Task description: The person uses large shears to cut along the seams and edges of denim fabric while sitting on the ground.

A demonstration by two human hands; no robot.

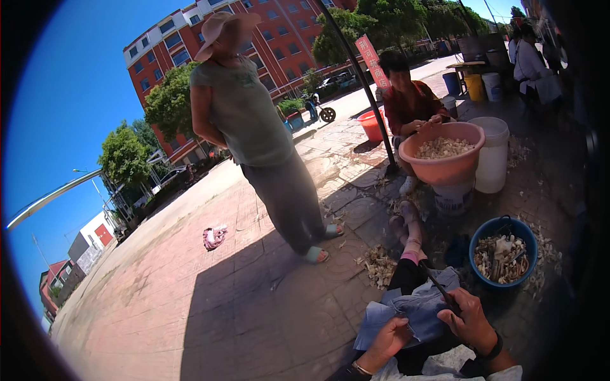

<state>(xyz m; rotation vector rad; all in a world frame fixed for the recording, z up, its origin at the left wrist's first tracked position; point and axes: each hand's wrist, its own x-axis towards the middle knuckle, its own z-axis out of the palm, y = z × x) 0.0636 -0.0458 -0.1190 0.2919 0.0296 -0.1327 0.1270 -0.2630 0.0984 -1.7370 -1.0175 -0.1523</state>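
My right hand [471,322] is closed round the dark handle of a slim knife [438,283]; its blade points up and away to the left over my lap. My left hand [389,338] is beside it, thumb and fingers curled together; whatever they may hold is too small to tell. Under both hands a blue-grey cloth [419,306] covers my lap. Just beyond my right hand, a blue basin [534,254] holds what look like garlic bulbs and stalks. My outstretched feet [408,222] lie by a pile of pale trimmings [379,267].
Ahead, a seated co-worker [416,95] works over an orange basin [448,173] of pale pieces, raised on a bucket beside a white bucket [492,166]. A standing person [244,120] in a sunhat is on the left. A dark pole [365,79] rises between them.
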